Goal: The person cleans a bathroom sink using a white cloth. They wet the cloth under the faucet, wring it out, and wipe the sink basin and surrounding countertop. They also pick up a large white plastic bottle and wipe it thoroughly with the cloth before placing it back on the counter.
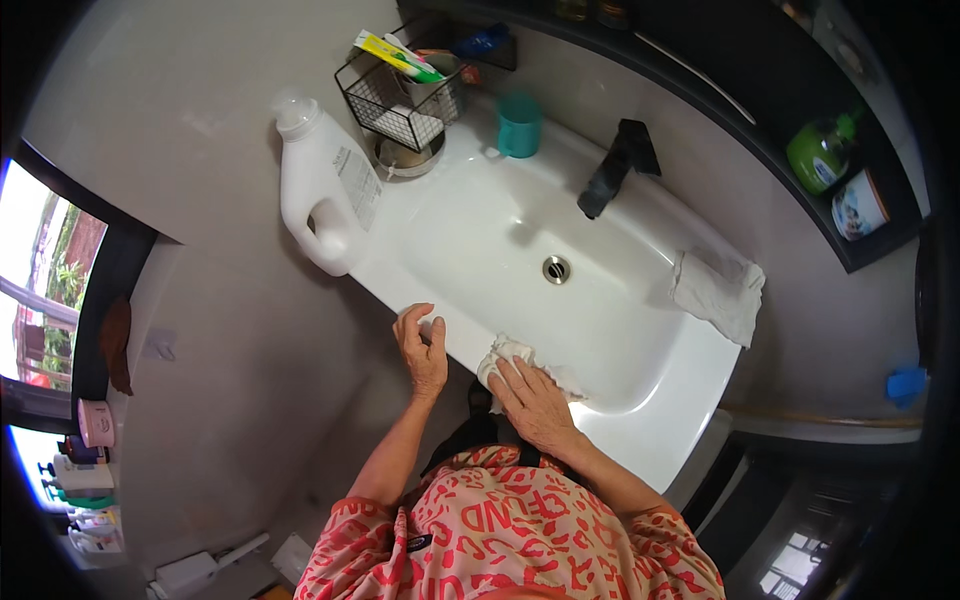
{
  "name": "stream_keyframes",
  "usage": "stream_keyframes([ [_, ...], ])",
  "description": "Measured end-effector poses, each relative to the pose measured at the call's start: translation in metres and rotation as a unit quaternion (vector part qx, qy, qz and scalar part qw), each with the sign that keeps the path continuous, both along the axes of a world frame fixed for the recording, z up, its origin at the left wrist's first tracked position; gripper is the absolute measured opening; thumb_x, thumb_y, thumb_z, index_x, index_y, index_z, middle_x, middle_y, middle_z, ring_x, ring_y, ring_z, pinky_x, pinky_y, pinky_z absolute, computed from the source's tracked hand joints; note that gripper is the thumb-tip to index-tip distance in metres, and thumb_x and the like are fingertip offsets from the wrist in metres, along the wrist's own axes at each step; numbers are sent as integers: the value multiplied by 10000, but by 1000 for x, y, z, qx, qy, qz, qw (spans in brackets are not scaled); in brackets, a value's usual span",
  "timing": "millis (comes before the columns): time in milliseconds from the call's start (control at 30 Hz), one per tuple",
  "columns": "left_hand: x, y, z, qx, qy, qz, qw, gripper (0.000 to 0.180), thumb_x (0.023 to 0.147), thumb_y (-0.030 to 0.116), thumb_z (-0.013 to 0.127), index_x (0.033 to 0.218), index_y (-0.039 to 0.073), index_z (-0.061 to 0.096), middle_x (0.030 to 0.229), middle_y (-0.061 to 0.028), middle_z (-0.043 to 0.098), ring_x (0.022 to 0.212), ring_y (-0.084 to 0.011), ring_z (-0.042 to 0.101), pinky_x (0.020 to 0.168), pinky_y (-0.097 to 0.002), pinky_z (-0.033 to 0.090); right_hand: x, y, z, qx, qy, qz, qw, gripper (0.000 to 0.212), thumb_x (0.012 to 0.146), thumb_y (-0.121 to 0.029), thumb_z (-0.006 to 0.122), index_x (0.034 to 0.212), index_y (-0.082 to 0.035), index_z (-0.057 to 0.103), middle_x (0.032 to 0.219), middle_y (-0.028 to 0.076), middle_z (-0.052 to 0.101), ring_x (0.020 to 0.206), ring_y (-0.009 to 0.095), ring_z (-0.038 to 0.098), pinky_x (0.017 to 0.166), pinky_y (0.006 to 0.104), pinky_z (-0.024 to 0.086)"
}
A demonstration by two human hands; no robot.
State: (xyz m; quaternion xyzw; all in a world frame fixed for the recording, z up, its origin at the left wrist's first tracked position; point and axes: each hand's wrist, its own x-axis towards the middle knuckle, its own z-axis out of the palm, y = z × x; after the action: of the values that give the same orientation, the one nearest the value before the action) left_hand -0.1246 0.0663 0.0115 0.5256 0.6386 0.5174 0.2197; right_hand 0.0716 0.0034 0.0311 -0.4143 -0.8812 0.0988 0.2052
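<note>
The white washbasin (445,265) fills the middle of the view, its front rim nearest the person, which probably explains why both hands are at that edge. The right hand (537,408) lies over a bunched white cloth (510,352) on the front rim, its fingers slightly spread and holding the cloth down; the flat palm-down pose seems meant to keep it pressed along the edge. The left hand (422,350) holds nothing, thumb and fingers parted, at the rim further left, perhaps for balance (whether it touches the rim, I cannot tell).

Around them, a dark shelf (760,90) runs above the far side. A big white jug (310,165) stands at the left end of the basin, taking up that corner. Behind it, a wire basket (375,105) holds small toiletries, presumably to keep them together. A second white cloth (718,295) drapes over the right rim, covering part of it. The black tap (615,170) juts over the bowl from the back, an obstacle there, with a teal cup (518,128) to its left. The smallest is the metal drain (557,270), uncovered.
</note>
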Motion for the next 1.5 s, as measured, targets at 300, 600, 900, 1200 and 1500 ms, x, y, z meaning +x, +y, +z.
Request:
stream_keyframes([
  [300, -38, 20, -18, -32, -215, 127, 968, 411, 948, 302, 456, 1268, 52, 392, 1237, -105, 404, 1113, -213, 385, 907, -341, 353, -85, 81, -3, 14, -16, 89, 996, 522, 802, -177, 596, 1288, -63, 445, 1374, 127, 402, 1259, 300, 387, 992, 438, 349],
  [600, -60, 19, -18, -153, -432, 14, 889, 704, 938, 492, 385, 1438, 57, 148, 1427, -120, 267, 1266, -259, 320, 960, -413, 371, -167, 161, -23, 0, 15, 39, 999, 555, 842, -260, 555, 1331, -48, 400, 1409, 140, 350, 1302, 331, 313, 1042, 473, 277],
  [900, -71, 18, -12, -224, -451, -27, 864, 717, 929, 536, 372, 1462, 133, 112, 1459, -56, 236, 1127, -236, 445, 861, -400, 427, -203, 241, -49, 15, 42, -81, 996, 611, 842, -280, 536, 1349, 0, 341, 1466, 171, 221, 1356, 372, 171, 1060, 507, 232],
  [1200, -67, 11, -3, -261, -544, -76, 794, 861, 854, 712, 266, 1460, 202, -72, 1513, -119, 2, 1336, -398, 209, 957, -494, 366, -184, 183, -31, -87, -62, 11, 994, 584, 859, -360, 524, 1378, -156, 350, 1481, 47, 235, 1331, 419, 198, 882, 579, 397],
  [1500, -17, -29, -6, -192, -566, -107, 794, 787, 886, 669, 246, 1451, 132, 138, 1465, -98, 229, 1329, -267, 281, 1051, -414, 310, -101, 76, -4, 45, -89, 74, 992, 549, 809, -287, 598, 1318, -148, 445, 1439, 27, 330, 1301, 310, 322, 967, 535, 323],
])
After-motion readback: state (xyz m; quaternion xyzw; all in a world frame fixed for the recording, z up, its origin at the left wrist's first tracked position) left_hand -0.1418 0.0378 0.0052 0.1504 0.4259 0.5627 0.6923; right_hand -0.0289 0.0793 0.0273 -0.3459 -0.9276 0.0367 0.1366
